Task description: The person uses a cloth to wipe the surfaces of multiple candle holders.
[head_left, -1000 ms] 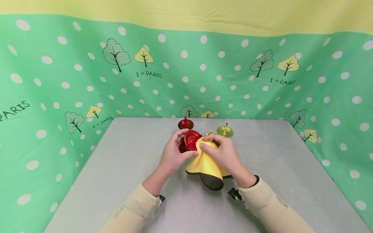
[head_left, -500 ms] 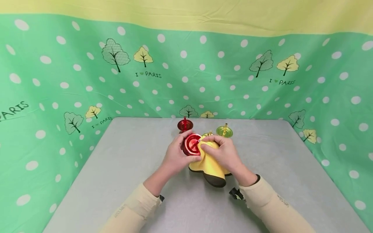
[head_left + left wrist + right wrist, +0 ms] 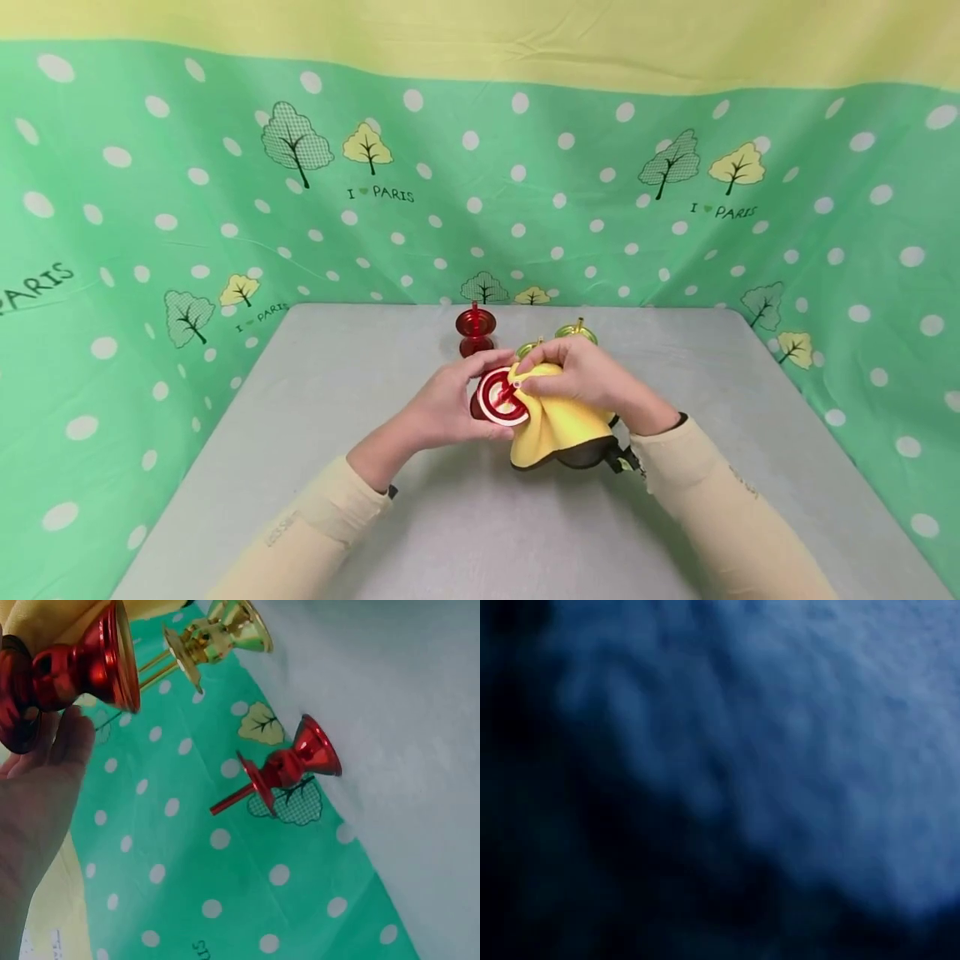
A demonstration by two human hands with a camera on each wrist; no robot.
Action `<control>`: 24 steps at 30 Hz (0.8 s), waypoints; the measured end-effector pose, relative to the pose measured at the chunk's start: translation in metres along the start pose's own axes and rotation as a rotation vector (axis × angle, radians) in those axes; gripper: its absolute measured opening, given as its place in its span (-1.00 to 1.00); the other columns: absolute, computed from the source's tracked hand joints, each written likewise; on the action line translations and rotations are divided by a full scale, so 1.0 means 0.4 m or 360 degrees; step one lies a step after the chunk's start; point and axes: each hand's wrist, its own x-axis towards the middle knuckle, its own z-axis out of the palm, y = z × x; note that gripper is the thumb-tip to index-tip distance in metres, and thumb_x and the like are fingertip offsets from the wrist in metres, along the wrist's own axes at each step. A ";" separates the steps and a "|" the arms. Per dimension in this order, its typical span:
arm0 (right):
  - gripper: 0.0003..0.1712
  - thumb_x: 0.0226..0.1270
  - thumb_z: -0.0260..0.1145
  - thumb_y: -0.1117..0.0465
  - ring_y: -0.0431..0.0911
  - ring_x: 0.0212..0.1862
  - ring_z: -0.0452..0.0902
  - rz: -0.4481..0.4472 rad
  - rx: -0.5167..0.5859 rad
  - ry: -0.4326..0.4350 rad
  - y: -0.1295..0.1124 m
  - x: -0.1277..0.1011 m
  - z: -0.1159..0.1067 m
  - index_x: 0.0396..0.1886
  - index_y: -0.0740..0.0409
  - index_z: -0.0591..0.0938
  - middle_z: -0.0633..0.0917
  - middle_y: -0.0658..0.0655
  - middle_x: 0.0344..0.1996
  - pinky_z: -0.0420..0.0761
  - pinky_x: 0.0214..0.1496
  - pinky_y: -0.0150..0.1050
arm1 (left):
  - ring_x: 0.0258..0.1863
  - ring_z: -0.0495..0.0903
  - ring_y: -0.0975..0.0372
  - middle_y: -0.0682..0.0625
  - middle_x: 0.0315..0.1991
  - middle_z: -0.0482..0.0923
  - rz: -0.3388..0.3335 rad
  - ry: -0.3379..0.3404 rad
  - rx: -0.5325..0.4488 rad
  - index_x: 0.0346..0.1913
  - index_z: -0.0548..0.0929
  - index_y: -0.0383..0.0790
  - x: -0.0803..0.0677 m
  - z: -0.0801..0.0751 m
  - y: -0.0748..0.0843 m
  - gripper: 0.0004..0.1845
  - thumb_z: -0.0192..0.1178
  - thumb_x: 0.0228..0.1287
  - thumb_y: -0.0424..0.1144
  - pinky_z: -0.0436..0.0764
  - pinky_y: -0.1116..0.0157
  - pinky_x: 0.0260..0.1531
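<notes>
In the head view my left hand (image 3: 442, 408) grips a shiny red candlestick (image 3: 497, 400) from the side, its round face turned up towards the camera. My right hand (image 3: 588, 375) pinches a yellow cloth (image 3: 562, 421) with dark edging, fingertips at the middle of that face. The cloth drapes down below the right hand. From the left wrist, the same red candlestick (image 3: 64, 675) shows its flared base and narrow waist, with fingers (image 3: 71, 735) beneath it. The right wrist view is dark and blurred, with only bluish folds showing.
Another red candlestick (image 3: 476, 323) with a spike stands at the back of the grey table (image 3: 337, 375). Two gold-green candlesticks (image 3: 576, 333) stand behind the right hand, partly hidden. A green dotted curtain (image 3: 450, 208) hangs around the table's back and sides.
Both hands have come nearer with the candlestick, and its face has turned more upward. The cloth has swung to the right, uncovering more of the rear red candlestick.
</notes>
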 end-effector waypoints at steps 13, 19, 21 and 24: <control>-0.88 0.22 0.63 0.32 -0.01 -0.11 0.72 -0.0546 -0.0546 0.0612 0.008 -0.015 0.138 -0.24 0.21 0.88 0.80 0.13 -0.22 0.77 -0.17 -0.29 | 0.16 0.75 0.00 -0.13 0.32 0.67 -0.0125 0.0546 0.0228 0.46 0.41 -0.33 0.009 0.060 -0.031 -0.03 0.68 -0.06 -0.37 0.78 0.06 0.14; -0.83 0.16 0.67 0.32 -0.03 -0.17 0.80 -0.0542 -0.0579 0.0660 -0.002 -0.019 0.140 -0.26 0.21 0.85 0.87 0.11 -0.29 0.80 -0.16 -0.22 | 0.22 0.73 0.02 -0.13 0.30 0.69 -0.0121 0.0558 0.0098 0.44 0.43 -0.31 -0.003 0.060 -0.028 -0.03 0.70 -0.10 -0.40 0.74 0.04 0.21; -0.81 0.15 0.68 0.31 -0.02 -0.21 0.80 -0.0461 -0.0624 0.0732 -0.003 -0.012 0.131 -0.27 0.22 0.82 0.87 0.14 -0.29 0.78 -0.20 -0.23 | 0.25 0.72 0.02 -0.15 0.30 0.69 -0.0116 0.0537 0.0047 0.43 0.43 -0.33 -0.007 0.059 -0.029 -0.03 0.72 -0.10 -0.40 0.73 0.03 0.24; -0.79 0.14 0.68 0.30 -0.05 -0.28 0.76 -0.0335 -0.0677 0.0807 -0.003 -0.004 0.119 -0.27 0.19 0.80 0.87 0.15 -0.30 0.68 -0.31 -0.31 | 0.27 0.71 0.01 -0.18 0.30 0.70 -0.0112 0.0514 0.0013 0.42 0.43 -0.36 -0.009 0.061 -0.032 -0.02 0.74 -0.10 -0.37 0.72 0.02 0.26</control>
